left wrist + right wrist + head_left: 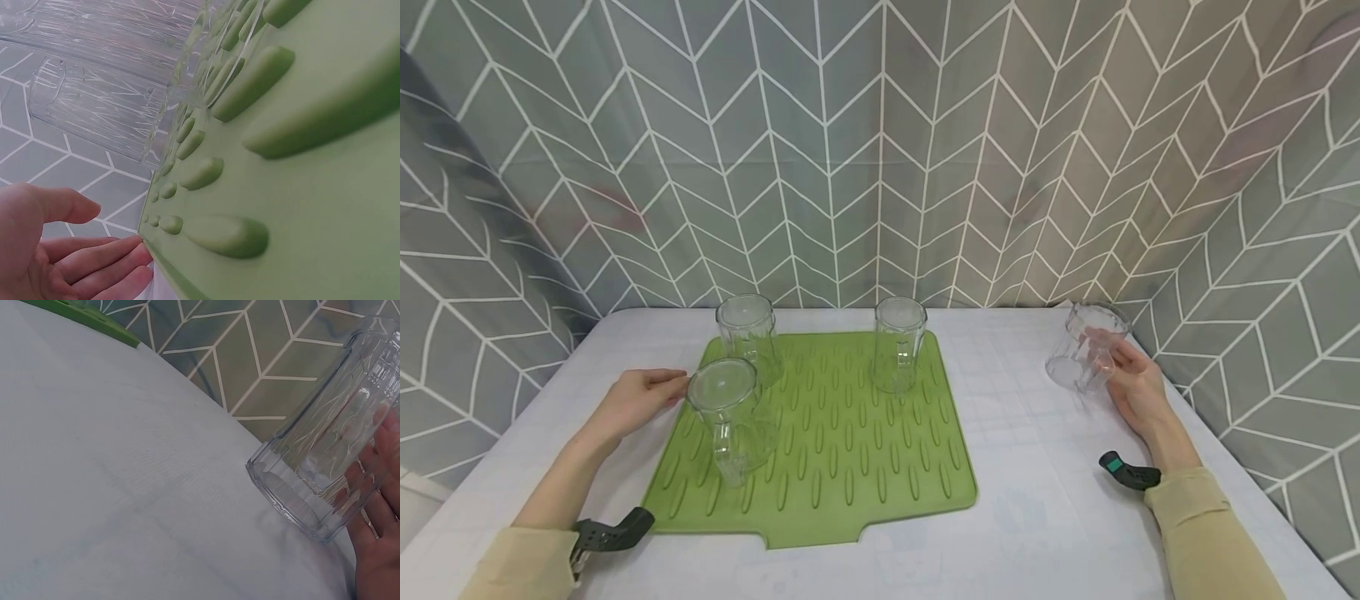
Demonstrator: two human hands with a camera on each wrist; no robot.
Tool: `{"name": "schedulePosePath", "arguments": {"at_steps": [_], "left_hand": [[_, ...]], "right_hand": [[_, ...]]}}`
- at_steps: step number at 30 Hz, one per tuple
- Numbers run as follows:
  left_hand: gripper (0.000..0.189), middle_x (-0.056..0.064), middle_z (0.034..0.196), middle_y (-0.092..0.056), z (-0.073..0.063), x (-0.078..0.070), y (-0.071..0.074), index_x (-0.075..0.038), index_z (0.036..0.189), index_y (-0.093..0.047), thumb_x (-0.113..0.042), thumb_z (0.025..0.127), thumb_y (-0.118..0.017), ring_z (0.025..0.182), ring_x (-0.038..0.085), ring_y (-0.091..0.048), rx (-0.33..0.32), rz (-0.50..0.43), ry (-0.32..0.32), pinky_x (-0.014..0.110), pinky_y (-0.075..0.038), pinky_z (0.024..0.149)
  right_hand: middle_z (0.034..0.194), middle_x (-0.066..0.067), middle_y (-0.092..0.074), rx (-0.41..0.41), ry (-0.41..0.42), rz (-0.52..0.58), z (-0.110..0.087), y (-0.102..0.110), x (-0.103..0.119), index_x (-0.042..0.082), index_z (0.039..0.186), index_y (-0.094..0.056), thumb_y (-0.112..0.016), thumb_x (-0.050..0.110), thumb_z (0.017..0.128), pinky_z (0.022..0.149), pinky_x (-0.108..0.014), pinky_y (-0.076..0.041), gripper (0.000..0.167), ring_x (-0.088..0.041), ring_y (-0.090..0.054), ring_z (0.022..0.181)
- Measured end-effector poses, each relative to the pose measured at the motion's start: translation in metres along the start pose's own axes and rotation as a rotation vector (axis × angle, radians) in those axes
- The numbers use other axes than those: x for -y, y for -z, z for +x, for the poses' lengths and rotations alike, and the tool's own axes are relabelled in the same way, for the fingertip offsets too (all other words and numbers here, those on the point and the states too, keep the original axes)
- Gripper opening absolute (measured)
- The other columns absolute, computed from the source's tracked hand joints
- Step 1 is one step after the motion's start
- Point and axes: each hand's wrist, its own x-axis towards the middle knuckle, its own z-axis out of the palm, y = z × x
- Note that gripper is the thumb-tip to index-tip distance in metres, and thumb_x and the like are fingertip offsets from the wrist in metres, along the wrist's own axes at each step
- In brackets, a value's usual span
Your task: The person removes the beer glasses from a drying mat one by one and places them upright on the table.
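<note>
My right hand (1138,387) holds a clear glass mug (1067,367) at the right of the table. Thumb and fingers are around its side, and the mug's base shows close to the white cloth in the right wrist view. At the left, my left hand (640,400) has relaxed fingers right at the edge of a green ridged drying mat (827,517). On that mat stand three more clear glass mugs: one at the front left (752,437), one behind it (748,321), and one at the back right (897,350).
A white cloth (1030,517) covers the table under the mat. Behind and along the sides hangs a grey curtain (880,167) with a white chevron pattern. The front left mug stands close beside the left hand.
</note>
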Motion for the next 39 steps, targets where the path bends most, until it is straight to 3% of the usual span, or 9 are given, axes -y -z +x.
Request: {"name": "schedulePosePath", "arguments": {"at_steps": [9,16,23,26,30,33,34,36,39], "left_hand": [[0.057,0.033,0.127,-0.061,-0.0005,-0.0002,0.0,0.017,0.135,-0.05,-0.032,0.107,-0.045,0.116,0.044,-0.062,-0.001,0.007,-0.003,0.043,-0.06,0.09],[0.059,0.034,0.128,-0.06,-0.0004,0.0002,-0.0002,0.017,0.135,-0.049,-0.034,0.106,-0.045,0.116,0.045,-0.063,-0.002,0.011,-0.001,0.045,-0.061,0.09],[0.061,0.035,0.131,-0.057,0.0,0.0001,0.0001,0.017,0.137,-0.048,-0.036,0.106,-0.044,0.117,0.045,-0.062,0.001,0.014,0.007,0.047,-0.06,0.091],[0.061,0.036,0.132,-0.056,-0.0001,0.0012,-0.0003,0.017,0.137,-0.048,-0.036,0.106,-0.044,0.117,0.046,-0.061,-0.001,0.019,0.012,0.048,-0.059,0.093],[0.061,0.035,0.133,-0.056,-0.0007,0.0014,-0.0007,0.017,0.137,-0.048,-0.036,0.106,-0.045,0.117,0.045,-0.061,-0.004,0.015,0.014,0.048,-0.059,0.093],[0.06,0.036,0.133,-0.056,-0.0011,0.0006,-0.0007,0.017,0.136,-0.048,-0.035,0.106,-0.045,0.117,0.045,-0.061,-0.004,0.013,0.012,0.048,-0.059,0.093],[0.06,0.035,0.133,-0.056,-0.0012,0.0005,-0.0007,0.017,0.136,-0.048,-0.035,0.106,-0.045,0.117,0.045,-0.062,-0.004,0.013,0.011,0.048,-0.059,0.093],[0.06,0.035,0.133,-0.056,-0.0013,0.0001,-0.0008,0.017,0.136,-0.048,-0.035,0.106,-0.045,0.117,0.045,-0.061,-0.004,0.011,0.01,0.048,-0.058,0.094],[0.06,0.035,0.132,-0.057,-0.0015,-0.0004,-0.0008,0.017,0.136,-0.048,-0.035,0.106,-0.045,0.118,0.045,-0.061,-0.006,0.008,0.008,0.048,-0.059,0.093]], "right_hand": [[0.121,0.006,-0.068,-0.122,-0.051,0.01,-0.004,-0.0011,0.0036,0.014,0.13,-0.063,-0.052,-0.014,0.096,0.091,-0.013,-0.055,0.045,-0.005,-0.066,0.111],[0.121,0.01,-0.061,-0.133,-0.051,-0.042,-0.0085,-0.0011,0.0053,-0.002,0.156,-0.024,-0.05,-0.017,0.094,0.092,-0.012,-0.054,0.068,0.0,-0.062,0.113],[0.123,0.007,-0.059,-0.133,-0.055,-0.029,-0.0078,-0.0024,0.0052,0.01,0.14,-0.056,-0.053,-0.017,0.093,0.095,-0.013,-0.053,0.055,-0.001,-0.062,0.115],[0.127,0.006,-0.056,-0.133,-0.063,-0.047,-0.0073,-0.0044,0.006,0.006,0.149,-0.043,-0.056,-0.014,0.093,0.097,-0.012,-0.051,0.061,0.0,-0.06,0.115],[0.16,-0.011,-0.026,-0.15,-0.127,-0.097,-0.006,-0.0069,0.0088,-0.004,0.158,-0.005,-0.055,-0.009,0.096,0.098,-0.007,-0.046,0.079,-0.005,-0.035,0.143],[0.168,-0.013,0.006,-0.159,-0.166,-0.129,-0.0057,-0.0076,0.0098,-0.004,0.157,0.003,-0.052,-0.007,0.098,0.099,-0.004,-0.043,0.081,-0.011,-0.012,0.153],[0.168,-0.012,0.006,-0.158,-0.17,-0.134,-0.0059,-0.0078,0.0101,-0.005,0.156,0.004,-0.052,-0.007,0.098,0.099,-0.004,-0.043,0.081,-0.011,-0.011,0.153],[0.167,-0.008,-0.011,-0.153,-0.153,-0.13,-0.0064,-0.0081,0.0091,-0.005,0.157,0.001,-0.052,-0.008,0.097,0.099,-0.005,-0.044,0.079,-0.005,-0.03,0.146],[0.149,-0.002,-0.041,-0.142,-0.132,-0.108,-0.0064,-0.009,0.009,-0.005,0.157,-0.005,-0.052,-0.01,0.096,0.097,-0.007,-0.047,0.077,0.001,-0.051,0.125]]}}
